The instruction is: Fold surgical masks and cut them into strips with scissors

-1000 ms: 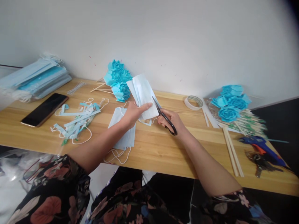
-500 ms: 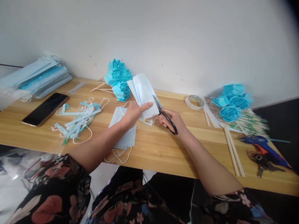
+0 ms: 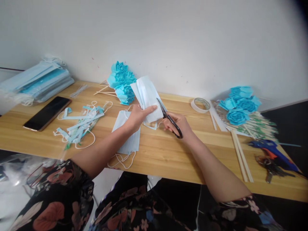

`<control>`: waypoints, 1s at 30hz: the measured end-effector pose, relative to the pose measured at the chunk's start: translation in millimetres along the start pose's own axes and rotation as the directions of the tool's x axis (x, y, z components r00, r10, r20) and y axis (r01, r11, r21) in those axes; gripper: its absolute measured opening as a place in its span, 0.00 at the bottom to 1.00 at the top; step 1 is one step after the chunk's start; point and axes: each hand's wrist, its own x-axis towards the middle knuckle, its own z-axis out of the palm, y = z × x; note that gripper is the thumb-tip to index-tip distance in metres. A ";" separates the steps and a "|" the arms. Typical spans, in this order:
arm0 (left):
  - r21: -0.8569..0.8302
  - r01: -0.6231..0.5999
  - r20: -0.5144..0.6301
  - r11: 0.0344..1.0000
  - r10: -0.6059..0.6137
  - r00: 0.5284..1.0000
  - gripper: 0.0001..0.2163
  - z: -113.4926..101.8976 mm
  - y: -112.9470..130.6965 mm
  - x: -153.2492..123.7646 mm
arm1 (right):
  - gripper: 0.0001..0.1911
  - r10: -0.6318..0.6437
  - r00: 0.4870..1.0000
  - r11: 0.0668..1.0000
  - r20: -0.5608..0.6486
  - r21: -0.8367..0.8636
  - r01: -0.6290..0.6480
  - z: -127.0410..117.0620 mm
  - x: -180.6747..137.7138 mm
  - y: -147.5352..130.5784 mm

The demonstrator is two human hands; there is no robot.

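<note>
Pale blue face mask material (image 3: pixel 148 93), in folded layers, is pinched in my left hand (image 3: pixel 141 117), thumb across its front. My right hand (image 3: pixel 176 123) grips black-handled scissors (image 3: pixel 172 121), whose blades lie along the right edge of the material. A cut strip with an ear loop (image 3: pixel 152 125) hangs or lies just below; I cannot tell which. Under my left forearm, a flat face mask (image 3: pixel 130 142) rests on the table with its white loops toward me. Cut mask strips with loops (image 3: pixel 83 123) are heaped left of it.
On the wooden table (image 3: pixel 166 160) stand a stack of masks (image 3: pixel 38 81), a phone (image 3: pixel 47 113), blue flowers on sticks (image 3: pixel 122 83), a tape roll (image 3: pixel 200 105), more blue flowers (image 3: pixel 239 104), wooden sticks (image 3: pixel 242 155), a blue glue gun (image 3: pixel 273 152) and keys (image 3: pixel 269 166). A wall (image 3: pixel 168 41) rises behind.
Almost nothing differs. My hands, the scissors and the mask material keep nearly the same position, with only a very slight shift of the view.
</note>
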 end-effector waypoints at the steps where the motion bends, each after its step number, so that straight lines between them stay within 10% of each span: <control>1: 0.000 0.001 -0.003 1.000 -0.001 1.000 0.23 0.0 -0.1 0.1 | 0.24 0.000 1.000 1.000 -0.003 0.002 0.000 0.0 -0.3 0.2; 30: -0.016 0.021 0.017 1.000 -0.020 1.000 0.22 0.1 8.3 -3.5 | 0.28 -0.052 0.995 0.990 0.081 -0.126 0.062 -8.0 1.4 6.3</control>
